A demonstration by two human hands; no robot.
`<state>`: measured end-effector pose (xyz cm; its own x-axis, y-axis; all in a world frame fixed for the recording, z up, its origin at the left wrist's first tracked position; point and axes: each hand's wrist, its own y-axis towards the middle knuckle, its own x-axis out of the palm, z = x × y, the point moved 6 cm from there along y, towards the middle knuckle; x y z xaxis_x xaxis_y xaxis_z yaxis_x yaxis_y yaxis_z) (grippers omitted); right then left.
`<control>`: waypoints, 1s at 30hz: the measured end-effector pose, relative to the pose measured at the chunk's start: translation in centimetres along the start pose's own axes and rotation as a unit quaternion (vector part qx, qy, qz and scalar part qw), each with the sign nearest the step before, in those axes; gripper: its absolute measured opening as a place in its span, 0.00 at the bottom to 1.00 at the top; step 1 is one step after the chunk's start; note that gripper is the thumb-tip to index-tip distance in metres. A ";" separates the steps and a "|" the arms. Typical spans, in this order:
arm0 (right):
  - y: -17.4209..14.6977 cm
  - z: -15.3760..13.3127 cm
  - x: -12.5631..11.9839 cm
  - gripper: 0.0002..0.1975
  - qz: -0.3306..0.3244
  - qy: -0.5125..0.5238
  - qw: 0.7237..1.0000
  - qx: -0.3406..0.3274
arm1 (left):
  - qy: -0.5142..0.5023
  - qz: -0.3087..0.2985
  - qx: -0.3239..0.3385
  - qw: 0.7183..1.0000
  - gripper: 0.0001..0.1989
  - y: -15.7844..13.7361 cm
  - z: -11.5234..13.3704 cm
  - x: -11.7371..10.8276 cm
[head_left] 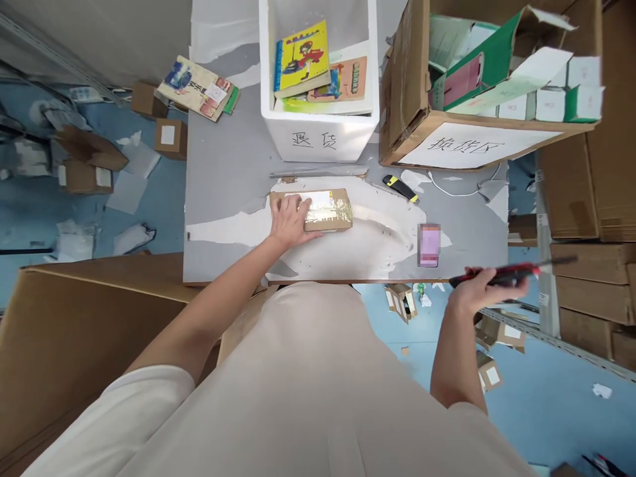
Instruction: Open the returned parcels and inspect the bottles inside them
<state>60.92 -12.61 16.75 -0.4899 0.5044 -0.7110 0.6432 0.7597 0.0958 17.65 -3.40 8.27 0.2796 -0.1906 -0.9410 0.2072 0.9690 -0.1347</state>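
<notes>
My left hand [289, 220] lies over the left end of a small cardboard box [338, 211], fingers bent on its top and thumb along the near side. The box lies flat on the table, with a white label and shiny tape on top. Off the table's front right edge, my right hand [479, 289] is closed around a red-and-black utility knife [514, 273]. Its thin dark blade points right, away from the box. Beyond the box to the right lies a second, black-and-yellow utility knife [400, 188]. A pink phone-like object [428, 245], blurred out, rests near the front edge.
A white foam bin [318, 136] with books stands behind the box. To its right is a large carton [405, 99] filled with green and white boxes. More books [196, 88] lie at the table's back left. An open carton [99, 318] stands at my left; shelving [549, 278] is at right.
</notes>
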 end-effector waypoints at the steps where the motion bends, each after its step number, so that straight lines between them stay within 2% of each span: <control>1: 0.0 -1.4 0.6 0.30 0.013 0.016 0.999 -0.033 | 0.004 -0.004 -0.002 1.000 0.53 0.2 0.0 0.1; 2: -0.1 -2.9 2.1 0.30 -0.017 0.029 0.998 -0.059 | 0.009 -0.009 -0.004 1.000 0.56 0.4 0.0 0.2; 3: -0.6 -4.4 4.9 0.31 -0.127 0.013 0.989 -0.075 | 0.015 -0.014 -0.007 1.000 0.58 0.6 0.0 0.4; 5: -2.5 -7.1 10.4 0.32 -0.322 -0.042 0.939 -0.115 | 0.023 -0.025 -0.014 0.999 0.61 0.9 0.1 0.7; 6: -3.5 -8.4 12.4 0.32 -0.379 -0.068 0.910 -0.152 | 0.025 -0.030 -0.016 0.999 0.61 1.0 0.1 0.9; 8: -5.0 -10.5 15.2 0.30 -0.429 -0.122 0.865 -0.230 | 0.024 -0.036 -0.021 0.999 0.61 1.0 0.1 1.2; 10: -5.7 -11.7 16.5 0.29 -0.439 -0.174 0.835 -0.282 | 0.021 -0.036 -0.028 0.999 0.61 0.8 0.1 1.4; 12: -6.1 -12.3 17.0 0.29 -0.447 -0.223 0.811 -0.303 | 0.015 -0.032 -0.033 0.999 0.61 0.7 0.1 1.4; 20: -8.6 -14.6 17.3 0.35 -0.454 -0.427 0.720 -0.306 | -0.001 -0.023 -0.049 0.999 0.60 0.4 0.3 1.3; 26: -9.8 -15.1 16.1 0.32 -0.467 -0.464 0.696 -0.286 | -0.018 -0.024 -0.052 0.998 0.59 0.2 0.6 1.2; 30: -10.2 -14.9 16.4 0.33 -0.476 -0.456 0.699 -0.276 | -0.034 -0.024 -0.044 0.998 0.56 0.1 0.7 1.1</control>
<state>37.57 -5.98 14.52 0.1993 -0.6184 -0.7602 -0.1679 0.7427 -0.6482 18.64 -3.62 7.42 0.3348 -0.2443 -0.9101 0.1394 0.9680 -0.2086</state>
